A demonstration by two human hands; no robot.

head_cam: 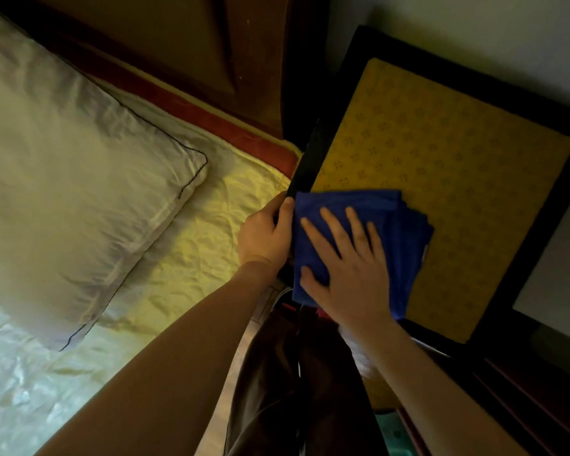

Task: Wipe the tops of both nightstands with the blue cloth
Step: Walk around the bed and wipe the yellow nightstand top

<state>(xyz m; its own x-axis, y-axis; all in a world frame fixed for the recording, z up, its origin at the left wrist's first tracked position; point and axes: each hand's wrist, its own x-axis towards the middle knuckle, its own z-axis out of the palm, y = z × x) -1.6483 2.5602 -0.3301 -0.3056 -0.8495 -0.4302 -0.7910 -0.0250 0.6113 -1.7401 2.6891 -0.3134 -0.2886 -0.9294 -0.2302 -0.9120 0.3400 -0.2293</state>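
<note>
Right hand [349,271] fingers spread flat on blue cloth [405,232]; left hand [265,233] grips nightstand [441,153] edge; cloth overhangs, may slip off.

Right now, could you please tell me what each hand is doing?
Left hand: closed, gripping the nightstand's dark edge.
Right hand: open, fingers spread, pressing flat on the blue cloth lying on the yellow top.

Both bare forearms reach forward. The right hand [349,268] lies flat, palm down, fingers [334,232] spread. The left hand [265,233], just left of those fingers, curls closed, thumb on top.
</note>
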